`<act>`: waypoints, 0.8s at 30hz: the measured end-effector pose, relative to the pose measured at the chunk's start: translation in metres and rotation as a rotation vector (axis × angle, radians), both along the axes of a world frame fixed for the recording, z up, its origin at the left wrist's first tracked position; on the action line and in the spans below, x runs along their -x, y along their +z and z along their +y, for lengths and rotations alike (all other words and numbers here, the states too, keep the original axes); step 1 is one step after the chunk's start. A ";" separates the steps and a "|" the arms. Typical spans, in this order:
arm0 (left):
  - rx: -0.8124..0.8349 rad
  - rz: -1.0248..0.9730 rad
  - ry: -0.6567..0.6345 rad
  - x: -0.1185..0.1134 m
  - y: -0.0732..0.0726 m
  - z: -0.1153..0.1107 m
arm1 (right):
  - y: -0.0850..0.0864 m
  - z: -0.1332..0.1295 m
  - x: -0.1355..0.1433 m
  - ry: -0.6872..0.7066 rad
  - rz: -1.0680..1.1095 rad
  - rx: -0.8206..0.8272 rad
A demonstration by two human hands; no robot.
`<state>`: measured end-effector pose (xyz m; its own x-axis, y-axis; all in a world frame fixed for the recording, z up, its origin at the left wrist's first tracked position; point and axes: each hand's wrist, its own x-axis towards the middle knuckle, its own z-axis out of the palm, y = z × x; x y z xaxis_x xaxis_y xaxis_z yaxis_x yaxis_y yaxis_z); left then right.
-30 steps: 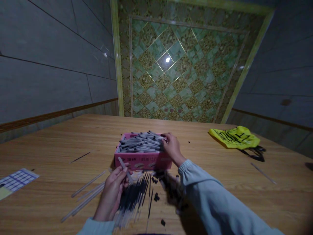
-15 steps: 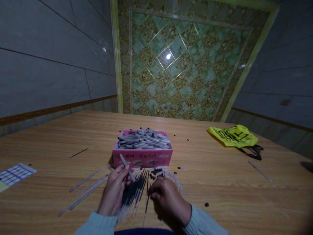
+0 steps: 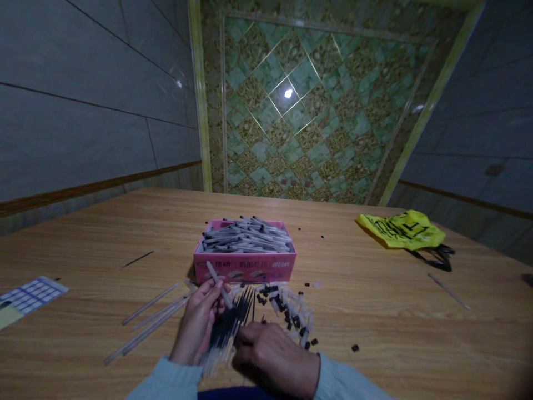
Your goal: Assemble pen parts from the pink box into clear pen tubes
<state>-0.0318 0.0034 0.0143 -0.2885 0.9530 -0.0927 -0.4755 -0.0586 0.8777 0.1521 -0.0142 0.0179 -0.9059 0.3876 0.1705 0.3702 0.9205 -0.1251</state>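
Note:
Pinched between the fingers of my left hand (image 3: pixel 199 314) is a frosted, translucent pen barrel (image 3: pixel 218 282), tilted with its upper end to the left. My right hand (image 3: pixel 270 353) is closed, knuckles up, at the right side of a bundle of dark pen refills (image 3: pixel 233 318). Its fingertips are tucked under, so what they hold is hidden. To the right of the refills, small black plugs (image 3: pixel 296 321) and clear caps (image 3: pixel 308 319) lie in a loose heap. Behind both hands stands a pink box (image 3: pixel 245 269) heaped with assembled pens (image 3: pixel 247 236).
Several empty pen barrels (image 3: pixel 152 304) lie left of my left hand. Farther left are a lone refill (image 3: pixel 137 259) and a gridded sheet (image 3: pixel 35 297). A yellow bag (image 3: pixel 402 230) with black handles and a single barrel (image 3: pixel 448 291) lie to the right on the wooden table (image 3: pixel 353 294).
My right hand has come down and left, from beside the black plugs to the lower refills, uncovering more of the heap of plugs and caps. The left hand keeps its hold on the barrel.

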 end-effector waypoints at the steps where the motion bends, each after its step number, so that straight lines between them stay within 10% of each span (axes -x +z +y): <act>1: -0.002 -0.004 -0.001 0.000 0.001 0.000 | -0.002 0.000 0.000 0.006 0.005 -0.022; 7: 0.043 -0.064 0.013 0.000 0.006 -0.005 | -0.007 0.004 -0.007 0.028 0.374 0.010; 13: 0.134 -0.377 -0.021 -0.006 0.006 -0.003 | 0.019 -0.007 -0.013 -0.291 1.179 0.273; 24: 0.204 -0.512 -0.119 -0.019 -0.001 -0.004 | 0.032 -0.009 -0.017 -0.187 1.259 0.285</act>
